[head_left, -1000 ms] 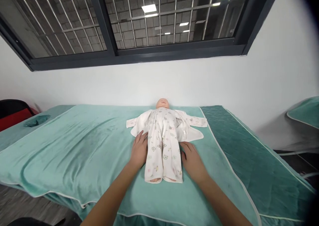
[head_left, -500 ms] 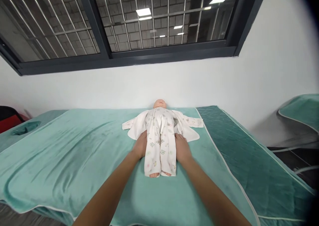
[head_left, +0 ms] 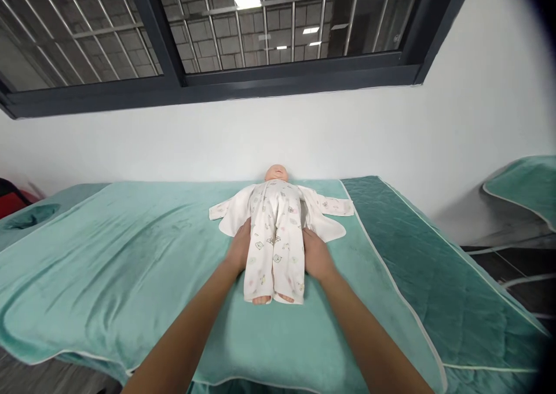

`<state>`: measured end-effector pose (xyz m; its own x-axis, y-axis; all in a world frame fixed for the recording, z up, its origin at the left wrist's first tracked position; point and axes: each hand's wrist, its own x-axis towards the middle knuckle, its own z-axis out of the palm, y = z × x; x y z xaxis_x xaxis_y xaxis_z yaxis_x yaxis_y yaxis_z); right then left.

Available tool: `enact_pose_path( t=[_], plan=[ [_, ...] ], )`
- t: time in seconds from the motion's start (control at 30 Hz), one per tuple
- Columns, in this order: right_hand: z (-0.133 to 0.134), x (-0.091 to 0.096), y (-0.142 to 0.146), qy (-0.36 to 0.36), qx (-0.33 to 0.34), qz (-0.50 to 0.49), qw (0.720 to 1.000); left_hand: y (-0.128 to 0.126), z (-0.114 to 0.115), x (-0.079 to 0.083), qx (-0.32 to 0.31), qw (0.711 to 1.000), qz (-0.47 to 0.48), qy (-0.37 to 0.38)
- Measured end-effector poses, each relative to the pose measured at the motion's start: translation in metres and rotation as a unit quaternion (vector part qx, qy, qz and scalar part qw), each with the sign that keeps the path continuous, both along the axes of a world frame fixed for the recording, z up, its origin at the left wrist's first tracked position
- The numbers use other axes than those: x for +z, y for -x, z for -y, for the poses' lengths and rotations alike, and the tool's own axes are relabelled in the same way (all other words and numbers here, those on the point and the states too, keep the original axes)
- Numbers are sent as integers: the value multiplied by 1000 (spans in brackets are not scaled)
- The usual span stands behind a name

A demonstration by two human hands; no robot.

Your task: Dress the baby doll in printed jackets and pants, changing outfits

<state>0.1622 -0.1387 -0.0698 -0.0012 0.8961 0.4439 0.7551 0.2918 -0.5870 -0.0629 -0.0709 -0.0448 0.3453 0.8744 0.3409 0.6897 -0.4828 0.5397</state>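
Observation:
A baby doll lies on its back on a light green towel, head toward the wall. It wears white printed trousers, with an open white jacket spread under it. My left hand presses against the doll's left side at the hip. My right hand presses against the other side. Both hands cup the doll, fingertips tucked at the edge of the trousers and partly hidden. The doll's bare feet poke out of the trouser legs toward me.
The towel covers a massage bed with a darker green quilted cover showing on the right. A white wall and barred window stand behind. A second green-covered bed is at the far right, and a red and black thing at the far left.
My hands moved from lying flat on the towel beside the doll's legs to clasping its hips from both sides. The view shifted slightly.

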Motion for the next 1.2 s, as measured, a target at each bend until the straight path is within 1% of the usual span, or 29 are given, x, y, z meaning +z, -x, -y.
enact_pose_path(
  t=[0.1, 0.17, 0.23, 0.37, 0.47, 0.6, 0.67, 0.73, 0.8, 0.83, 0.87, 0.93, 1.0, 1.07, 1.13, 1.2],
  plan=[
    [-3, -1, -1, 3, -1, -9, 1000, 5, -7, -6, -28, 996, -79, -35],
    [-4, -1, -1, 8, -1, 1, 1000, 7, -12, -11, -25, 991, -119, -47],
    [-4, -1, -2, 21, -10, 24, 999, 8, -15, -13, -7, 988, -150, -42],
    [-2, 2, -2, 51, -26, 58, 997, 8, -12, -10, 40, 976, -215, 6],
    [2, 5, -2, 68, -43, 64, 995, 10, -8, -9, 64, 970, -234, 19],
    [7, 9, 0, 92, -75, 71, 990, 10, -6, -10, 74, 971, -229, 5],
    [7, 8, 1, 82, -80, 32, 993, 10, -6, -10, 80, 972, -221, -7],
    [4, 5, -2, 49, -91, -43, 994, 10, -7, -10, 101, 975, -198, -26],
    [-1, 0, -10, 0, -121, -106, 987, 12, -9, -11, 138, 980, -136, -42],
    [-5, -3, -16, -22, -142, -117, 983, 14, -12, -12, 161, 981, -94, -45],
    [-9, -5, -25, -38, -166, -112, 979, 16, -15, -13, 185, 980, -49, -42],
    [-16, -10, -46, -50, -220, -71, 972, 21, -22, -17, 231, 972, 17, -31],
    [-21, -13, -68, -31, -278, -24, 960, 25, -28, -22, 262, 964, 34, -32],
    [-24, -14, -85, 20, -321, 20, 947, 26, -33, -25, 274, 961, 7, -45],
    [-23, -12, -96, 76, -336, 57, 937, 25, -36, -26, 279, 959, -29, -51],
    [-21, -9, -98, 117, -324, 80, 935, 23, -37, -26, 289, 955, -41, -46]
  ],
)
